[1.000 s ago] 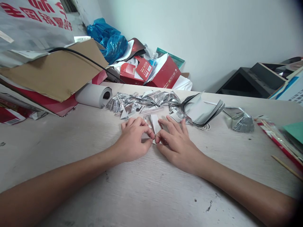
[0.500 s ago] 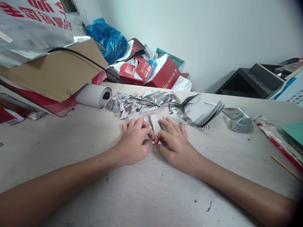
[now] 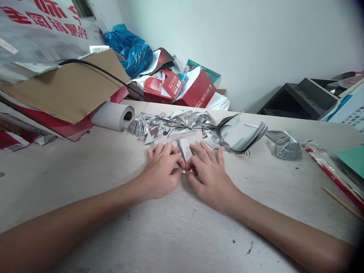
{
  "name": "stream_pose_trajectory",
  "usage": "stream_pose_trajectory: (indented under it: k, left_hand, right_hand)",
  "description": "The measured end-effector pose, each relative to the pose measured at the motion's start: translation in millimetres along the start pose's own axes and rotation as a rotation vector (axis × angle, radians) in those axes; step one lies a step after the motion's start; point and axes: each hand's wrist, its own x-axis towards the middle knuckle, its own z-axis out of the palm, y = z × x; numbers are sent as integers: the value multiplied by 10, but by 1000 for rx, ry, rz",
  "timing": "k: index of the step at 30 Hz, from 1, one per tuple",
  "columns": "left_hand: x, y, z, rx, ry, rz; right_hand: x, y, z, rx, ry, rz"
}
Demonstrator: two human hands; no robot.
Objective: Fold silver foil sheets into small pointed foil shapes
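A small folded piece of paper (image 3: 185, 148), white on its upper face, lies on the table between my two hands. My left hand (image 3: 162, 168) pinches its near left edge, with the thumb and index fingertip together. From the other side my right hand (image 3: 209, 172) pinches the near edge, its thumb and index finger meeting close to the left fingertips; its other fingers rest stretched on and beside the paper. My fingers hide part of the folds. Just beyond lie several folded silver foil papers (image 3: 157, 133) and a curled stack of silver-and-white sheets (image 3: 240, 134).
A white paper roll (image 3: 112, 115) and cardboard (image 3: 68, 85) stand at the left. Red boxes (image 3: 196, 91) and blue plastic bags (image 3: 138, 57) sit along the wall. To the right are a fanned foil piece (image 3: 286, 146), a thin stick (image 3: 342, 203) and plastic packets (image 3: 332, 170).
The view has shifted very slightly. Both hands stay at the folded paper, with only tiny movement of the right thumb and fingers.
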Motion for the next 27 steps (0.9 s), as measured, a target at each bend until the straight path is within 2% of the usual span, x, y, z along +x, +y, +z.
stream_pose_trajectory:
  k: [17, 27]
  left_hand:
    - [0, 9, -10, 1, -13, -4]
    - [-13, 2, -7, -11, 4, 1]
  right_hand:
    - [0, -6, -70, -4, -83, -11]
    - [-14, 11, -29, -15, -32, -51]
